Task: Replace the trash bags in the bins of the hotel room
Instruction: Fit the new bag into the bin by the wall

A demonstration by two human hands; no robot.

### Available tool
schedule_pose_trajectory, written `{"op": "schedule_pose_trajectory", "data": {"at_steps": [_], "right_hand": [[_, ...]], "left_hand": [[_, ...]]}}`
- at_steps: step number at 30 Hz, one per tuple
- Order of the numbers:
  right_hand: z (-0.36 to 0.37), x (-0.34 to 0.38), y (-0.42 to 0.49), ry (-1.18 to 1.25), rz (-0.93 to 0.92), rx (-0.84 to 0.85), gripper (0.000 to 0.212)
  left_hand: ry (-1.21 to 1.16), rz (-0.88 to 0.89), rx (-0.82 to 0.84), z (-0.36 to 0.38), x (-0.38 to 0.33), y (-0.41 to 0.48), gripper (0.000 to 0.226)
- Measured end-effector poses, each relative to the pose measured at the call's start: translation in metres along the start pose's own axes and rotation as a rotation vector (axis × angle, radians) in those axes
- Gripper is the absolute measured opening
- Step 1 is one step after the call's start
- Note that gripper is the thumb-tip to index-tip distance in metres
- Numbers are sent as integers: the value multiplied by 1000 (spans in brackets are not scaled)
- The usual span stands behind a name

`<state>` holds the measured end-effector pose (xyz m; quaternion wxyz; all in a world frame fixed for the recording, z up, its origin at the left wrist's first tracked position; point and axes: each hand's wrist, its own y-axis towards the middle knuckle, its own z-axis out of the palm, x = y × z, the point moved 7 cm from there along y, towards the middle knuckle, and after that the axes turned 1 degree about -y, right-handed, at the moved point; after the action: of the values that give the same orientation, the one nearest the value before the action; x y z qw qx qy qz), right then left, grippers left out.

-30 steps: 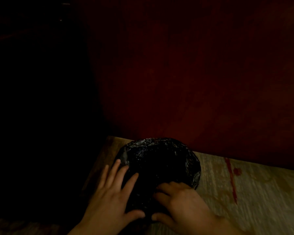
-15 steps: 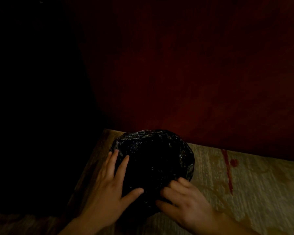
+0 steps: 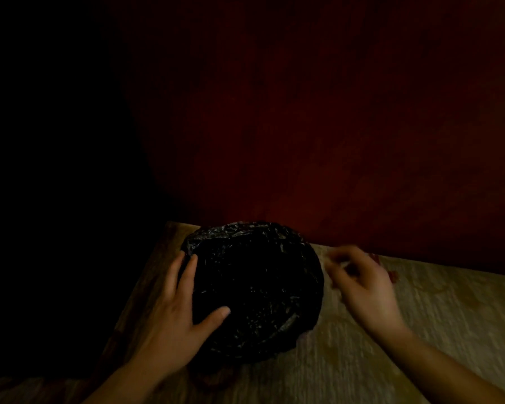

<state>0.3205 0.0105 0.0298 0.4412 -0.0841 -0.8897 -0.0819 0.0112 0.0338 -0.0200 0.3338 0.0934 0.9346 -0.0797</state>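
A round bin lined with a crinkled black trash bag [image 3: 257, 290] stands on a pale carpet, close to a dark red wall. My left hand [image 3: 181, 310] lies flat on the bin's left rim, fingers straight along the edge and thumb resting on the bag inside. To the right of the bin, my right hand [image 3: 359, 281] hovers just off the rim, blurred, with its fingers loosely curled; it holds nothing that I can make out. The bin's own body is hidden under the bag.
The dark red wall [image 3: 333, 126] rises right behind the bin. Everything to the left is black shadow. The pale carpet [image 3: 435, 330] with a red mark [image 3: 394, 275] stretches to the right and toward me.
My right hand has lifted off the bag's near edge and swung out to the bin's right side. My left hand stays on the left rim. The view has moved closer.
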Motion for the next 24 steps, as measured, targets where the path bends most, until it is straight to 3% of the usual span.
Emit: {"op": "schedule_pose_trajectory", "data": {"at_steps": [3,6,9,11,15,18,24], "right_hand": [[30,-14,36,209,306,240,56],[56,-8,52,219,311,344,65],[60,-6,62,122,286,274,34],[57,-4,67,200,309,220,21],[62,3,77,404,330,190,25],[68,-13,96,390,387,128,12],[87,-44,93,251,474,117,7]], "left_hand": [[-169,-119,-95,-3,0,11,95],[-302,-197,-132,-5,-2,26,81],[-257,-165,-109,-8,-2,34,75],[-50,-89,-73,-10,-5,36,79],[138,-12,-28,-8,-6,45,84],[176,-16,5,0,-5,53,87],[-13,-105,-6,1,2,56,79]]}}
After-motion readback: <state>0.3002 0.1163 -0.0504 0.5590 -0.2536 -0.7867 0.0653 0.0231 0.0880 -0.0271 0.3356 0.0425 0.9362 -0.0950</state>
